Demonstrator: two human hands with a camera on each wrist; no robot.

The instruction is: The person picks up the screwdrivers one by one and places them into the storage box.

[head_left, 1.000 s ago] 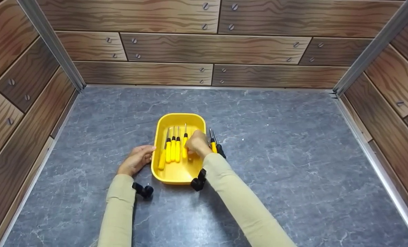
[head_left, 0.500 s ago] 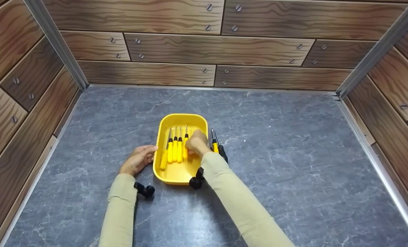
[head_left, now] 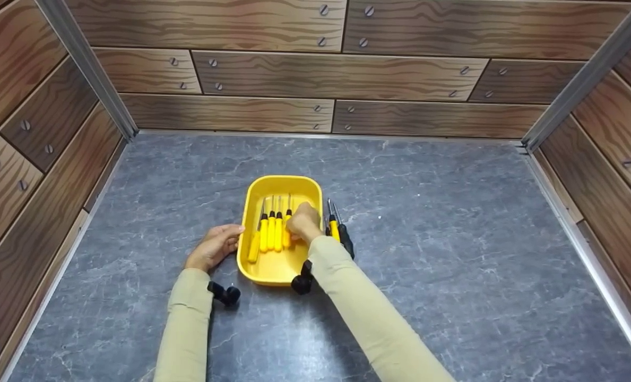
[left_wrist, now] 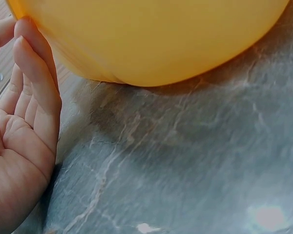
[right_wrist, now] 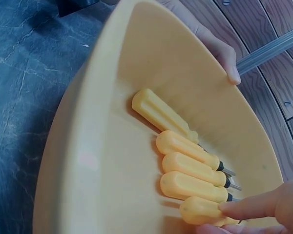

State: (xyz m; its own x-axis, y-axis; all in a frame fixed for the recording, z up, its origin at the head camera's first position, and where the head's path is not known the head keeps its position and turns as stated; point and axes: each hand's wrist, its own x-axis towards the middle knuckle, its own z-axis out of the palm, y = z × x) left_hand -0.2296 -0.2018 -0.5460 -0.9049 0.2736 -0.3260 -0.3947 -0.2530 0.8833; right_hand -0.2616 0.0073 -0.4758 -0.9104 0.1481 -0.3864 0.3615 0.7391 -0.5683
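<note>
A yellow plastic tray (head_left: 281, 273) stands on the grey marbled surface in the head view. My left hand (head_left: 215, 245) pinches its left rim between thumb and fingers; the left wrist view shows those fingers (left_wrist: 36, 68) at the tray's edge. Inside lie several screwdrivers (head_left: 271, 233) with yellow handles, roughly side by side with their shafts pointing away from me. The leftmost screwdriver (right_wrist: 163, 114) lies slightly apart and lower. At the right end of the row, my right hand (head_left: 303, 220) pinches another screwdriver (right_wrist: 200, 209) by its handle, low against the tray's floor.
Just outside the tray's right wall lie a yellow-handled screwdriver (head_left: 334, 229) and a black-handled screwdriver (head_left: 345, 239), partly behind my right forearm. Wood-patterned walls (head_left: 336, 77) with metal corner strips enclose the surface on the left, back and right.
The pinched screwdriver has shifted slightly left, nearer the row, and a little toward me. My left hand stays at the rim. The whole head view has shifted slightly.
</note>
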